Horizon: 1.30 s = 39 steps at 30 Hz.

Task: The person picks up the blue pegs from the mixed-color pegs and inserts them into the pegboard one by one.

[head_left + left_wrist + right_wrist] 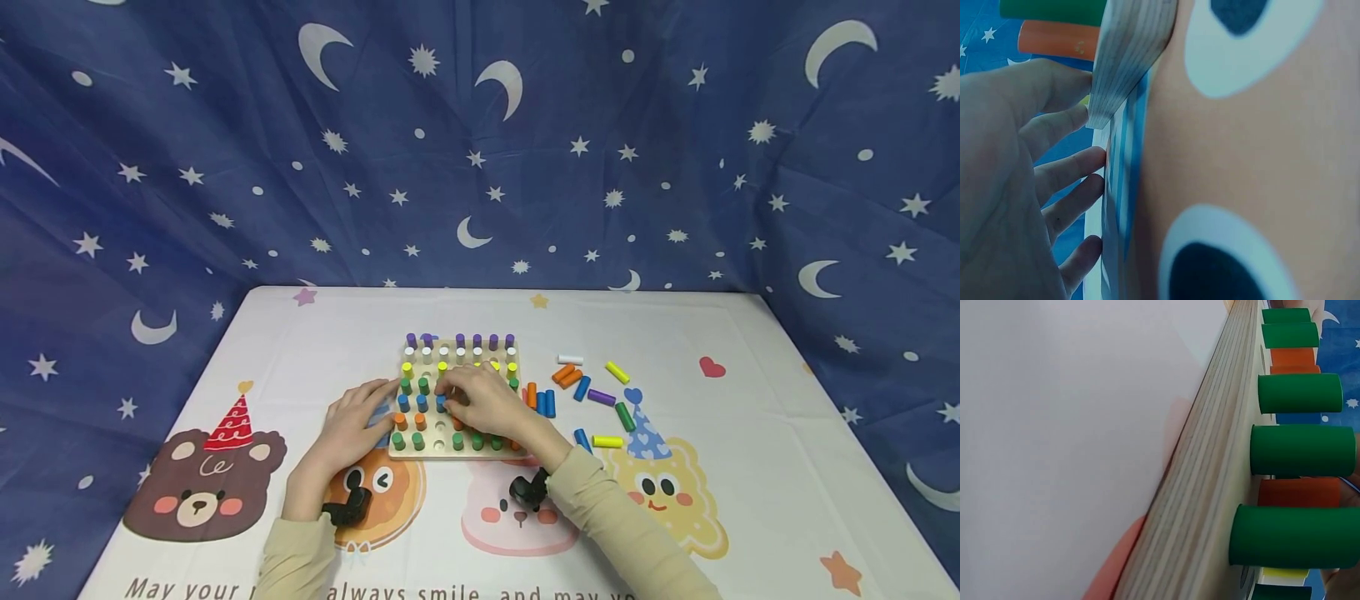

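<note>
A wooden pegboard (427,456) lies on the table with coloured pegs upright in rows: purple at the back, then white, yellow, green, blue, orange and green. My left hand (351,427) rests beside its left edge, fingers extended; in the left wrist view the thumb (1066,78) touches the layered board side (1132,56). Over the board, my right hand (483,396) pinches a blue peg (441,404) in the blue row between thumb and index finger. That hand covers the pegs to the right of it. Front green pegs (1300,450) fill the right wrist view.
Loose pegs lie right of the board, among them a white peg (570,360), a purple peg (602,397), a green peg (625,417) and yellow peg (607,442), plus several blue and orange ones. A printed white cloth (750,467) covers the table; a starry curtain (480,167) hangs behind.
</note>
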Available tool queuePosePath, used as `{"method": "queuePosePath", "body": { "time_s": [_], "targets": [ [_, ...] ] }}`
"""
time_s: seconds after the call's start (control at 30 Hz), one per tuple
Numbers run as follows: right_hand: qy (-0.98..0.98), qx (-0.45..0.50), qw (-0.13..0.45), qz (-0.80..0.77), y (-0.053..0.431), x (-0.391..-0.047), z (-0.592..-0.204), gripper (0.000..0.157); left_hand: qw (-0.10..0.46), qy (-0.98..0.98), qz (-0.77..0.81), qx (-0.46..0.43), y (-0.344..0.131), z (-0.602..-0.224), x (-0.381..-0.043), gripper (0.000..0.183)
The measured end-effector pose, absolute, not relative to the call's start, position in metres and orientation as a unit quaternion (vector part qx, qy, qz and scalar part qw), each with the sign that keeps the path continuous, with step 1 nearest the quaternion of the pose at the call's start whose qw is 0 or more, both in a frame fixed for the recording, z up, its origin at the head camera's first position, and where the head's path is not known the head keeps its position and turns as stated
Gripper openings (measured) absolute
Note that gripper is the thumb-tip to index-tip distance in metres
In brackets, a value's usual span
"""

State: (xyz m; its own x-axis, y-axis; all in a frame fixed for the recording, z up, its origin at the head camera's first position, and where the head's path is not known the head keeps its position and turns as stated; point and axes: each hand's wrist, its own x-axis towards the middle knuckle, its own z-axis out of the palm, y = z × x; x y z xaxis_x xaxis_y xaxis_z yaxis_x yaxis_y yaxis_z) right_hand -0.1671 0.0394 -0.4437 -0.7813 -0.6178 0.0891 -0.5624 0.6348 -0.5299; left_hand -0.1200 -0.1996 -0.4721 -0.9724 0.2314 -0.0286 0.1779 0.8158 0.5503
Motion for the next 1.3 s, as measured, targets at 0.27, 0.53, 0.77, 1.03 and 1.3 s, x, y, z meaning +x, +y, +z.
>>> {"method": "queuePosePath", "body": {
  "time_s": [0.27, 0.53, 0.77, 1.03, 1.3],
  "targets": [
    [0.906, -0.328, 0.045, -0.265, 0.04, -0.167, -0.445, 0.018, 0.05, 0.952, 0.284, 0.107, -0.199, -0.472, -0.12, 0.055],
    [0.897, -0.324, 0.047, -0.297, 0.041, -0.166, -0.444, 0.018, 0.053, 0.95, 0.288, 0.105, -0.2, -0.469, -0.119, 0.055],
    [0.885, -0.303, 0.059, -0.35, 0.046, -0.164, -0.438, 0.018, 0.047, 0.951, 0.285, 0.11, -0.199, -0.469, -0.117, 0.054],
    [0.888, -0.279, 0.054, -0.362, 0.053, -0.161, -0.432, 0.018, 0.049, 0.951, 0.285, 0.111, -0.199, -0.468, -0.118, 0.055],
    [0.889, -0.273, 0.048, -0.364, 0.062, -0.155, -0.43, 0.016, 0.049, 0.952, 0.282, 0.109, -0.199, -0.467, -0.118, 0.055]
  ]
}}
